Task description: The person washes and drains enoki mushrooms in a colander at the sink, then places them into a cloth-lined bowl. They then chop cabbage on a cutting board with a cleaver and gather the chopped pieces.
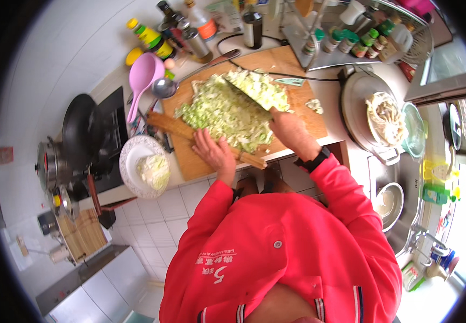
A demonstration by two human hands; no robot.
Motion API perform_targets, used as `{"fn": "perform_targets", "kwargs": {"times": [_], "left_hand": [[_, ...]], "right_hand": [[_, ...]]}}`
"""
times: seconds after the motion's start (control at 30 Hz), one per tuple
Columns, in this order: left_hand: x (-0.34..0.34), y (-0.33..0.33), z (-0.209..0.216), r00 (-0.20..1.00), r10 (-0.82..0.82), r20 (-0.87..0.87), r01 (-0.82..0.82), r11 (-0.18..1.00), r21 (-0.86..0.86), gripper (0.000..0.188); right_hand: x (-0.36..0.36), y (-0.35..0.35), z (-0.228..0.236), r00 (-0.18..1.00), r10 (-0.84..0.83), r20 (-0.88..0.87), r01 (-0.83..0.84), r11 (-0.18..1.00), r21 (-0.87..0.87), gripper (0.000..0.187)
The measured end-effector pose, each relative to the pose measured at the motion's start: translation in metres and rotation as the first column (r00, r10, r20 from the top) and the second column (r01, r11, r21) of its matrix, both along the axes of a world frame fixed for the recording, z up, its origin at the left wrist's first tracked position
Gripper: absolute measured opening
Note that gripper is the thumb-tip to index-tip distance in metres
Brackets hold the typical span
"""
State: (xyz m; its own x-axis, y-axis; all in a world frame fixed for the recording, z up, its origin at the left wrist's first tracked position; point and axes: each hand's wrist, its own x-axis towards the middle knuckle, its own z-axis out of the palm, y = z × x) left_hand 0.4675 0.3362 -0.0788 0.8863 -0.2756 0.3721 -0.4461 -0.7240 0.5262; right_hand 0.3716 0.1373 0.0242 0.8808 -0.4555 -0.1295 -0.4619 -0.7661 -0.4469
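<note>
A spread heap of chopped pale green cabbage [217, 107] covers much of the wooden cutting board [187, 161]. My right hand [289, 129] is closed round the handle of a kitchen knife [246, 97], whose dark blade lies in the heap, pointing far left. At the heap's near left edge my left hand [215, 153] lies flat with fingers stretched out, over a long wooden bar [171, 125] that crosses the board. A few pale cabbage bits [314, 105] sit apart at the board's right.
Left of the board stand a patterned plate [127, 161] with a cabbage piece, a pink ladle [146, 72], a metal ladle [164, 88] and a black wok [80, 124]. Bottles [253, 29] and a spice rack [311, 63] line the back. Mushrooms [386, 118] sit right, above the sink [405, 215].
</note>
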Motion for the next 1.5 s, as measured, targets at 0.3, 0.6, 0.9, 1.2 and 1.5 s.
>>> {"fn": "perform_targets", "kwargs": {"times": [0.3,0.6,0.9,1.2,1.5], "left_hand": [[-0.015,-0.040,0.042,0.850,-0.526,0.027,0.505,0.830,0.237,0.051],[-0.066,-0.218,0.007,0.434,-0.813,0.389,0.878,0.478,0.021,0.030],[-0.049,-0.201,0.032,0.621,-0.771,-0.142,0.733,0.636,-0.243,0.006],[0.056,-0.072,0.054,0.890,-0.454,-0.024,0.454,0.891,-0.021,0.018],[0.186,-0.061,0.006,0.949,-0.202,-0.243,0.265,0.928,0.263,0.059]], "right_hand": [[-0.059,-0.007,0.028,0.962,-0.198,0.188,0.174,0.975,0.137,0.022],[-0.095,-0.040,0.057,0.900,-0.328,0.287,0.284,0.941,0.185,0.027],[-0.088,-0.046,0.067,0.912,-0.264,0.313,0.194,0.952,0.235,0.022],[-0.098,-0.039,0.007,0.966,-0.238,0.106,0.228,0.969,0.096,0.030],[-0.076,0.009,-0.017,0.925,-0.371,0.081,0.354,0.920,0.169,0.035]]}}
